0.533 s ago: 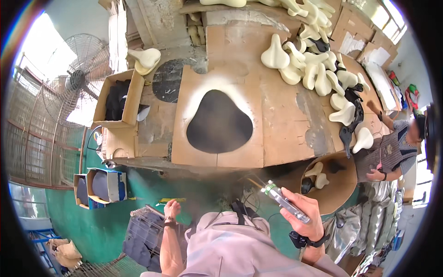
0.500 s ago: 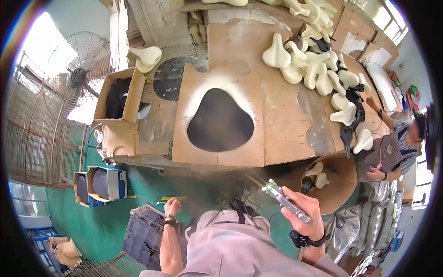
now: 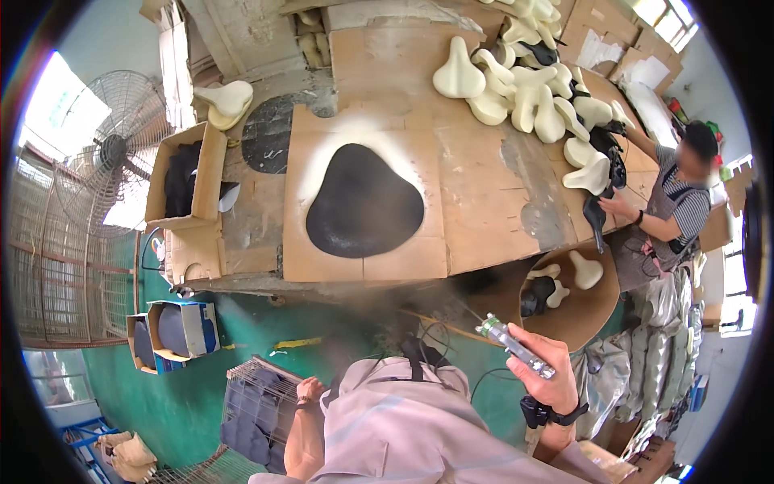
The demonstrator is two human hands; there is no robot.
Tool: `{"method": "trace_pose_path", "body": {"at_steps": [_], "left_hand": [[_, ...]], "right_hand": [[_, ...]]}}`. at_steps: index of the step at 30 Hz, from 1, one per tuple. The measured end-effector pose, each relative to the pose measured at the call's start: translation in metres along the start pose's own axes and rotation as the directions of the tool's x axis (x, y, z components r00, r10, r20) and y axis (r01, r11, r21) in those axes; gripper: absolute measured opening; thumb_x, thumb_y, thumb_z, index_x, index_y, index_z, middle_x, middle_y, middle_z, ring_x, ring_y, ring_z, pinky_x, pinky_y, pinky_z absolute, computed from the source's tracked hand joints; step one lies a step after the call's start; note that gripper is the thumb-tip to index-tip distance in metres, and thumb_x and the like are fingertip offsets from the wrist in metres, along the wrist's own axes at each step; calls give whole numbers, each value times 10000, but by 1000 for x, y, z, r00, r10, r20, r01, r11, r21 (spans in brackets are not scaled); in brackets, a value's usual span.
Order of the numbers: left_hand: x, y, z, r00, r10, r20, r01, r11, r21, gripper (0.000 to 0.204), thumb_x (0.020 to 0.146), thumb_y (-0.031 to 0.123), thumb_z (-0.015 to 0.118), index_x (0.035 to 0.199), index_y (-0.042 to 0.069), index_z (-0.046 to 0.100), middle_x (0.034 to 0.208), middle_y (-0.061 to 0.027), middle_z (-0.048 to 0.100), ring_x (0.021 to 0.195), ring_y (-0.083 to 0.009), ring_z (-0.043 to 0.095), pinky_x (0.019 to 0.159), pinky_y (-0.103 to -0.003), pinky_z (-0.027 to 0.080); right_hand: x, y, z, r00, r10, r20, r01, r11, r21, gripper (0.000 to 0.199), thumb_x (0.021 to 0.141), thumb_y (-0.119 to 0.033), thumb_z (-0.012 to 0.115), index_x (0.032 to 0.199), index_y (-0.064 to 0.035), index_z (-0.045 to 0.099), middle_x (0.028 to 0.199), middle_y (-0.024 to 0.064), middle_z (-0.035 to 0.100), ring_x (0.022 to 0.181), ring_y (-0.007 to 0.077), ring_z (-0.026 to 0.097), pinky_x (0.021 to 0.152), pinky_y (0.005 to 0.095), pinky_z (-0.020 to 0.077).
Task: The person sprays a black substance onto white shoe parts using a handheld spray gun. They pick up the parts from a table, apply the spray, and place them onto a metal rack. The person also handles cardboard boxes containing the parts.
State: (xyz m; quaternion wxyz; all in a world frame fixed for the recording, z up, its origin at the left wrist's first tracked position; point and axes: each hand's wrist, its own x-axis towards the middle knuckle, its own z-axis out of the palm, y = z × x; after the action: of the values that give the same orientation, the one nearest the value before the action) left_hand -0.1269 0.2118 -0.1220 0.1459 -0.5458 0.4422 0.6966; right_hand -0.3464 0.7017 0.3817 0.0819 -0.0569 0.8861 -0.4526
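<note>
A metallic spray gun (image 3: pixel 518 348) with a green ring sits in my right hand (image 3: pixel 547 369), its fingers wrapped round the body. Its tip points up and left, below the table's front edge. My left hand (image 3: pixel 308 390) is low, with curled fingers beside the wire rack (image 3: pixel 272 373); what they hold, if anything, is hidden. Dark grey sheets (image 3: pixel 247 419) lie in that rack. On the table, a black rounded-triangle piece (image 3: pixel 364 202) lies flat on cardboard (image 3: pixel 403 269), with a whitish spray halo round its upper edges.
Cream saddle-shaped foam pads (image 3: pixel 459 71) heap at the table's back right. A co-worker (image 3: pixel 682 189) reaches toward them. A cardboard box (image 3: pixel 597 310) stands below. An open box of dark pieces (image 3: pixel 211 173) and a caged fan (image 3: pixel 113 149) are at left.
My left hand has moved down to the rack's side. My right hand has shifted slightly right, still holding the spray gun. The co-worker has leaned in; another cream pad is now in the box.
</note>
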Motion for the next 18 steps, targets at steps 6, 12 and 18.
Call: {"method": "trace_pose_path", "body": {"at_steps": [6, 12, 18], "left_hand": [[-4, 19, 20, 999, 36, -26, -36, 999, 0, 333, 898, 70, 614, 1216, 8, 541, 820, -106, 614, 655, -225, 614, 562, -353, 547], [-10, 69, 51, 996, 85, -19, -73, 939, 336, 402, 899, 223, 625, 1258, 51, 570, 915, -60, 680, 787, -194, 676, 628, -359, 538], [-12, 76, 52, 994, 108, 0, -105, 964, 246, 410, 890, 215, 641, 1258, 48, 571, 918, -71, 682, 777, -211, 679, 644, -388, 546]], "right_hand": [[-3, 13, -5, 978, 117, -174, -109, 993, 51, 445, 801, 7, 700, 1238, 33, 621, 895, 137, 699, 731, 190, 651, 697, 289, 513], [25, 6, 13, 972, 11, -235, 6, 997, 71, 446, 808, 16, 701, 1244, 45, 613, 882, 128, 697, 684, 167, 622, 646, 283, 506], [57, -13, 26, 973, -115, -199, 125, 991, 37, 438, 813, 4, 708, 1239, 42, 613, 931, 154, 703, 726, 208, 653, 672, 295, 514]]}}
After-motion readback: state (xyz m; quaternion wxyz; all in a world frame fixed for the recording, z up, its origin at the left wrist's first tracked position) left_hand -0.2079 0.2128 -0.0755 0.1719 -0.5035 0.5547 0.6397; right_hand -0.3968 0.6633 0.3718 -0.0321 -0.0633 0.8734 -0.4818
